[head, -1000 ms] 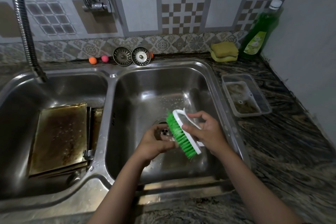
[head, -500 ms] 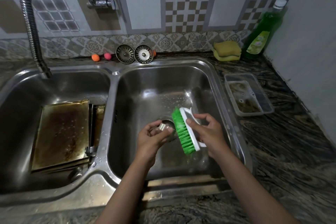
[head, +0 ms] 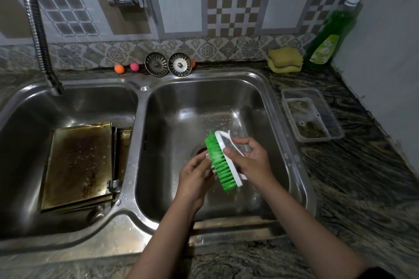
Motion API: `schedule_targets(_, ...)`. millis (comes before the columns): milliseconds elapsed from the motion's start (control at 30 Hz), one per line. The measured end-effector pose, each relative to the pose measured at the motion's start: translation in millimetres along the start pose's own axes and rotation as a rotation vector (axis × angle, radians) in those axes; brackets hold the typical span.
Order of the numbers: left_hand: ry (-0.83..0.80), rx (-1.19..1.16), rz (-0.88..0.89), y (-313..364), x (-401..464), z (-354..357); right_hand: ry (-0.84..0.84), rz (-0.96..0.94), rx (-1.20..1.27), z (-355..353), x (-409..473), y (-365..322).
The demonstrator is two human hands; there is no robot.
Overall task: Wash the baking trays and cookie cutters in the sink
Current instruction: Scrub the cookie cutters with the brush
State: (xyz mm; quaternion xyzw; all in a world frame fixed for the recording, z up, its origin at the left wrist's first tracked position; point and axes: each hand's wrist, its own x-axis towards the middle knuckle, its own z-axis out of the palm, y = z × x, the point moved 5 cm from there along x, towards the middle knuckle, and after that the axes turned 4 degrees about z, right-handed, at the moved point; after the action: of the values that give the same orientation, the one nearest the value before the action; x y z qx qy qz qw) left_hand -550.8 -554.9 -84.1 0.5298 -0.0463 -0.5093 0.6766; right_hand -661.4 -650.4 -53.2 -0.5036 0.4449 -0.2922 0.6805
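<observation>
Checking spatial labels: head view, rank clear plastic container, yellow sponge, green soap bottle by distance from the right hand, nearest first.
From the right hand, which grips the scrub brush:
1. Clear plastic container, on the counter just right of the sink.
2. Yellow sponge, back of the counter by the wall.
3. Green soap bottle, far right corner, beyond the sponge.

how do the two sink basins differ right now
The left basin holds stacked browned baking trays; the right basin has no tray in it. Both hands work over the right basin: the right hand grips a green brush and the left hand pinches a small metal piece against its bristles; no hand is over the left. The hose hangs at the left basin. Both are wet stainless steel.
</observation>
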Motion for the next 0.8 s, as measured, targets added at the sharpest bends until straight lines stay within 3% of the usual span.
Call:
schedule_targets(167, -0.011, 0.031, -0.039, -4, -1, -3, 0.16, -0.076, -0.285, -13, 17, 1)
schedule_targets(333, 0.023, -0.05, -0.058, 1, 12, -3, 0.013, -0.091, -0.078, 0, 10, -6)
schedule_targets(567, -0.039, -0.063, -0.094, 5, -1, -13, 0.096, -0.165, -0.49, 1, 23, -6)
schedule_targets(700, 0.026, -0.047, 0.046, 41, -26, -32, 0.095, -0.209, -0.461, 16, 26, -17)
schedule_targets(800, 0.178, 0.206, 0.266, 87, -57, -77, 0.058, -0.225, -0.469, 24, 22, -16)
